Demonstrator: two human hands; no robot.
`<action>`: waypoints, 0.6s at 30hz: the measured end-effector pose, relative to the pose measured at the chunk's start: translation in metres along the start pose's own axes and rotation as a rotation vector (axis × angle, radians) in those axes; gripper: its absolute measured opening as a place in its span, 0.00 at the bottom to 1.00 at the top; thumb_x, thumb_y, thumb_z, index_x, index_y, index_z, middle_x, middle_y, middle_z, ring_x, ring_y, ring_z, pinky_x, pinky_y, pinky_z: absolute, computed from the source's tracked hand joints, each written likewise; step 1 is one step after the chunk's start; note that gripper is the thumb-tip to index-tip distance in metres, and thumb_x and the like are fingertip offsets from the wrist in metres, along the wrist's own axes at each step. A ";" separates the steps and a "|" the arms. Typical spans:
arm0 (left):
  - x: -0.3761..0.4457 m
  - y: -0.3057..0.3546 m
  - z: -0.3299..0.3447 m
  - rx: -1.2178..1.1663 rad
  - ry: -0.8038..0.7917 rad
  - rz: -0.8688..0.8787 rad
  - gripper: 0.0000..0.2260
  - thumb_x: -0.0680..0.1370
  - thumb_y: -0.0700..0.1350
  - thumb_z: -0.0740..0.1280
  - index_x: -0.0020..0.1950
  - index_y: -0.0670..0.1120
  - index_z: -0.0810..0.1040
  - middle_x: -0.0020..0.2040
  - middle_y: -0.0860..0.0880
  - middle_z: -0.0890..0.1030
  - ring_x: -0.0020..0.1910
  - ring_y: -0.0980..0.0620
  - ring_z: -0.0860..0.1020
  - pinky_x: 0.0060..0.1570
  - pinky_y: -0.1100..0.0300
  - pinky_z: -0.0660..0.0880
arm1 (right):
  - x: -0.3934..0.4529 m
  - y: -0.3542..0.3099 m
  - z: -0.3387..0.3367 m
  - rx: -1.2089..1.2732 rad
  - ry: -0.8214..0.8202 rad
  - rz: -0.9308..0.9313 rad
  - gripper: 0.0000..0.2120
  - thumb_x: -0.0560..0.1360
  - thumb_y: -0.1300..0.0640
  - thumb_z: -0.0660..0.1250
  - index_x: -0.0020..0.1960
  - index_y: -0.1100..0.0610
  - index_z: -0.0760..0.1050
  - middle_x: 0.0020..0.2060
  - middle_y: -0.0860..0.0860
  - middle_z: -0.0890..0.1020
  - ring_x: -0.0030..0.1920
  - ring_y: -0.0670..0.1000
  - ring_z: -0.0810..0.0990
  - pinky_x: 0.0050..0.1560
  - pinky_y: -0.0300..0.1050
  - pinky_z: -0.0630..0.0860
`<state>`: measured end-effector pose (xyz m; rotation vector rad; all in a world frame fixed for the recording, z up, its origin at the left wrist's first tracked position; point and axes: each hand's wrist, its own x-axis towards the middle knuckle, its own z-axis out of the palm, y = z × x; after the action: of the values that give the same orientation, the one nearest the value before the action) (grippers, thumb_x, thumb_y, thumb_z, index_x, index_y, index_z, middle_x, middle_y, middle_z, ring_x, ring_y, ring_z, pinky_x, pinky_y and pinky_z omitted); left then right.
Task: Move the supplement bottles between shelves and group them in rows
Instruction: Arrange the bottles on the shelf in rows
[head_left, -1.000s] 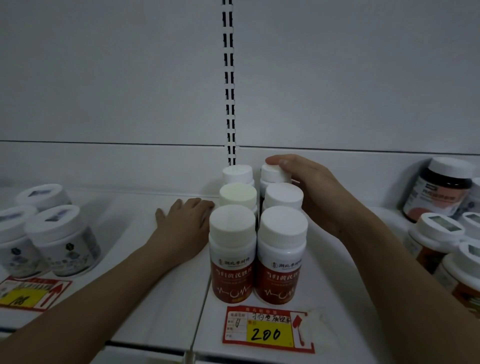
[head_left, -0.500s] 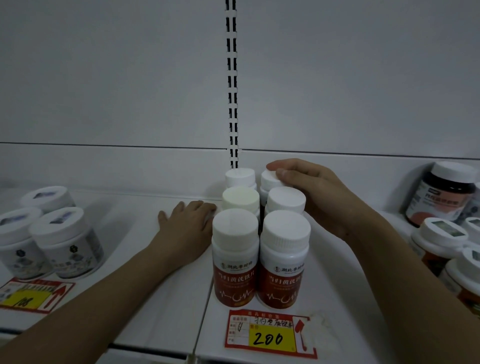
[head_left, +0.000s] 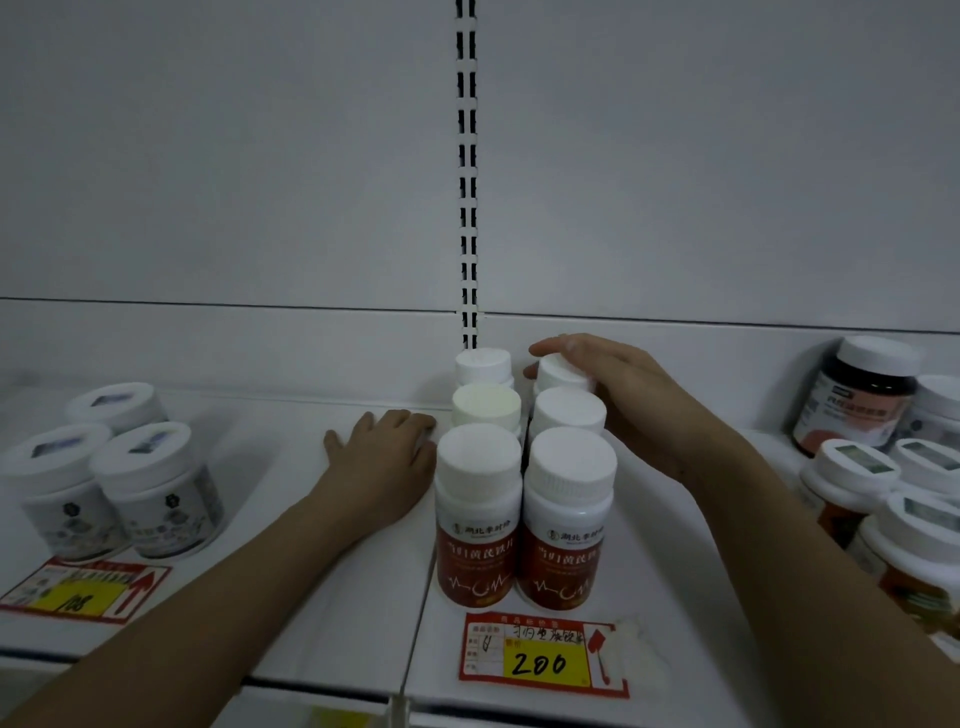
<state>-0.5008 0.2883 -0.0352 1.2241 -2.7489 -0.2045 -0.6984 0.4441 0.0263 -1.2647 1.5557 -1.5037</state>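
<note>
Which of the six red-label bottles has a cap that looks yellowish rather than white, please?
The middle bottle in the left column; the other five caps are plain white.

bare shelf left, white jars beyond

The flat white metal shelf is carrying six white-capped, red-labelled supplement bottles standing in two touching rows at its middle. Squat white jars are sitting at its left and dark, white-lidded bottles at its right, with two red-and-yellow price tags lying along the front edge.
</note>
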 end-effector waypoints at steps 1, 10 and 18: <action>0.001 -0.001 0.002 -0.005 0.002 0.001 0.22 0.81 0.55 0.57 0.74 0.53 0.62 0.75 0.50 0.63 0.75 0.43 0.58 0.70 0.33 0.52 | -0.001 0.000 0.001 -0.011 0.007 0.004 0.15 0.80 0.43 0.59 0.55 0.46 0.82 0.53 0.46 0.85 0.55 0.48 0.83 0.56 0.47 0.79; -0.020 0.008 -0.014 -0.119 0.035 -0.045 0.19 0.80 0.55 0.54 0.71 0.55 0.68 0.70 0.49 0.71 0.69 0.43 0.68 0.69 0.36 0.56 | -0.013 -0.019 0.014 0.018 0.323 0.050 0.25 0.83 0.40 0.49 0.55 0.53 0.81 0.51 0.50 0.86 0.52 0.50 0.82 0.44 0.42 0.75; -0.038 0.019 -0.110 -0.452 0.326 0.149 0.14 0.81 0.49 0.60 0.64 0.48 0.76 0.63 0.47 0.78 0.59 0.48 0.76 0.54 0.58 0.70 | -0.065 -0.083 0.003 -0.450 0.435 -0.140 0.09 0.80 0.50 0.62 0.51 0.51 0.80 0.46 0.47 0.84 0.45 0.47 0.82 0.44 0.42 0.78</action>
<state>-0.4708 0.3215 0.0743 0.8438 -2.3251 -0.5251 -0.6562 0.5119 0.0948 -1.3697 2.2246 -1.6528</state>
